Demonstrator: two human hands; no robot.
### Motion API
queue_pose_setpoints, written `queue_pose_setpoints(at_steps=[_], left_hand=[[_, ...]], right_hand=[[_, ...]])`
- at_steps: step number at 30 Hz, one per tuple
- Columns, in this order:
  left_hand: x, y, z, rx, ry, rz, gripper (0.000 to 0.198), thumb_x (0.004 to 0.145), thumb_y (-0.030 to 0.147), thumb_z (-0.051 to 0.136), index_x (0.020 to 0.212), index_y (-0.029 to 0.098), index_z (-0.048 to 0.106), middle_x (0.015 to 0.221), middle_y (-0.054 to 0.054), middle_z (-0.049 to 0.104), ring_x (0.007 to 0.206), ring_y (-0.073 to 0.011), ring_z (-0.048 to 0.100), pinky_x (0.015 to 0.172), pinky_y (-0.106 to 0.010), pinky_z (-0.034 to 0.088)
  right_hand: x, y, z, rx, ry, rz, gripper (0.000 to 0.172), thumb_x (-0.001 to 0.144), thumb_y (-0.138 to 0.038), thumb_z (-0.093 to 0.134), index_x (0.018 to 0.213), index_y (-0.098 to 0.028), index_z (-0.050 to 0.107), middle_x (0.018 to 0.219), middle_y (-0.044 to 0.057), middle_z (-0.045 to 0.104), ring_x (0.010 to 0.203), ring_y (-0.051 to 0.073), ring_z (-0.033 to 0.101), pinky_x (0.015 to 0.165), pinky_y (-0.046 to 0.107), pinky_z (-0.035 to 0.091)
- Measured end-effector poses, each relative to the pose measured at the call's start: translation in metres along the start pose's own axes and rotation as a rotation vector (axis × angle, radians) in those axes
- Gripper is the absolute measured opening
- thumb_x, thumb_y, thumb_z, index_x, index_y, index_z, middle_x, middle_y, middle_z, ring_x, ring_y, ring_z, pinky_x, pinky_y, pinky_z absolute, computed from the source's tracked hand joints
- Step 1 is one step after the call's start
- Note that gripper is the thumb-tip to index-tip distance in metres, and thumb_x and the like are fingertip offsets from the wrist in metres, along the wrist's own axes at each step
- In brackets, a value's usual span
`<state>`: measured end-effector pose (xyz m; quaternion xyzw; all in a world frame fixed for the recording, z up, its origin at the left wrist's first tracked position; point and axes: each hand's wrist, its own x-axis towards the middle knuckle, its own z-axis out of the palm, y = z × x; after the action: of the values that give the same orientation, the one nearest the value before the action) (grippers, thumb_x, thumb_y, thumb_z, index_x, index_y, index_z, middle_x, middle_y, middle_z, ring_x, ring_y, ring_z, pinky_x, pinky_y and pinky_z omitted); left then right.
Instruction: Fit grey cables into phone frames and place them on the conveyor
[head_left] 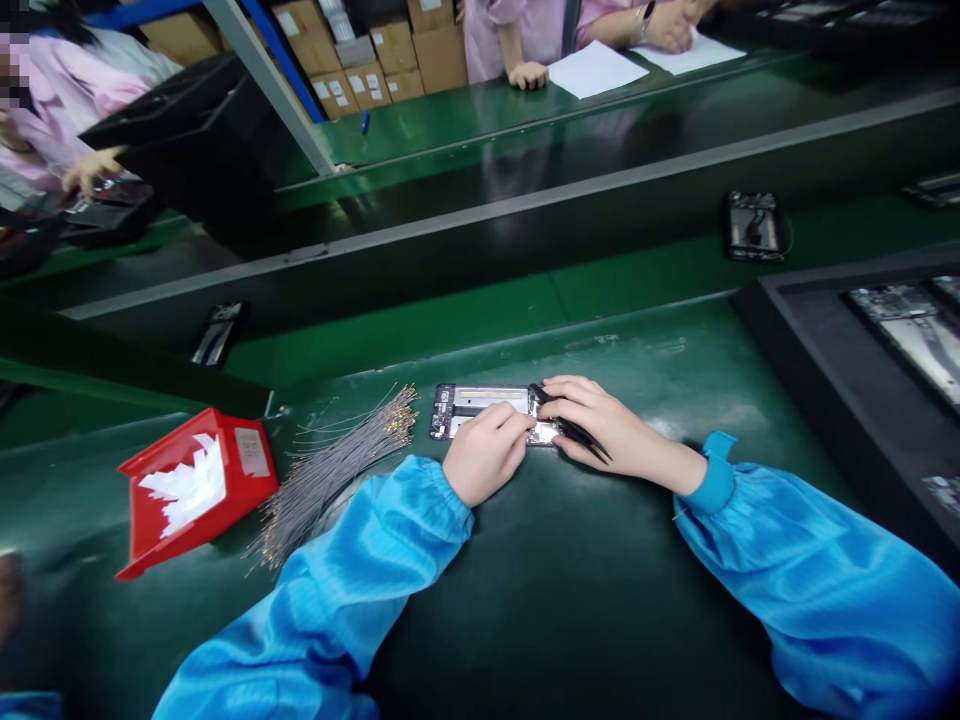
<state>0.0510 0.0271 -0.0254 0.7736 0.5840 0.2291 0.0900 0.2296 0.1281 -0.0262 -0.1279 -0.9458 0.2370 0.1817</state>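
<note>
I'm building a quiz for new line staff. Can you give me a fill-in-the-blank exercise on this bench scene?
1. The right hand holds black ____ over the phone frame.
2. The bin left of the wire bundle is ____ in colour.
3. The left hand touches the phone frame, and both sleeves are ____.
Missing words: tweezers; red; blue.

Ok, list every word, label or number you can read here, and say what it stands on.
Nothing is legible.
Red bin: side label, too blurred to read.
Cardboard boxes: white labels, too small to read.
Paper sheets: look blank.
Phone frame under the left hand: no readable marking.
Black tweezers in the right hand: no marking visible.
</note>
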Motion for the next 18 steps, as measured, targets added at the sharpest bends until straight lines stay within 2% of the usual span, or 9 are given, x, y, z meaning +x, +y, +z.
queue_pose_setpoints(at_steps=[7,13,18], left_hand=[[-0.0022,-0.0027,0.0013,-0.036,0.0,0.017,0.024,0.084,0.015,0.039,0.098,0.018,0.059,0.081,-0.004,0.055,0.077,-0.0143,0.052,0.07,-0.026,0.046],[-0.0032,-0.0055,0.0006,-0.097,-0.055,0.174,0.031,0.078,0.011,0.039,0.097,0.02,0.062,0.072,-0.002,0.051,0.069,-0.0132,0.047,0.065,-0.025,0.042],[-0.0025,-0.0053,0.0,-0.133,-0.039,0.201,0.032,0.076,0.009,0.039,0.093,0.017,0.064,0.07,-0.003,0.05,0.068,-0.0129,0.046,0.064,-0.025,0.041]], right_hand=[[0.0023,-0.0024,-0.0017,-0.018,-0.012,-0.001,0.025,0.076,-0.017,0.05,0.101,-0.019,0.052,0.111,0.012,0.049,0.115,0.026,0.039,0.092,0.044,0.039],[0.0008,-0.0028,0.0011,-0.012,-0.002,0.011,0.029,0.075,-0.016,0.05,0.104,-0.019,0.049,0.113,0.012,0.047,0.115,0.026,0.038,0.092,0.044,0.039],[0.001,-0.001,-0.0008,0.019,-0.007,0.038,0.035,0.074,-0.016,0.051,0.108,-0.02,0.044,0.114,0.012,0.046,0.111,0.026,0.04,0.089,0.044,0.04]])
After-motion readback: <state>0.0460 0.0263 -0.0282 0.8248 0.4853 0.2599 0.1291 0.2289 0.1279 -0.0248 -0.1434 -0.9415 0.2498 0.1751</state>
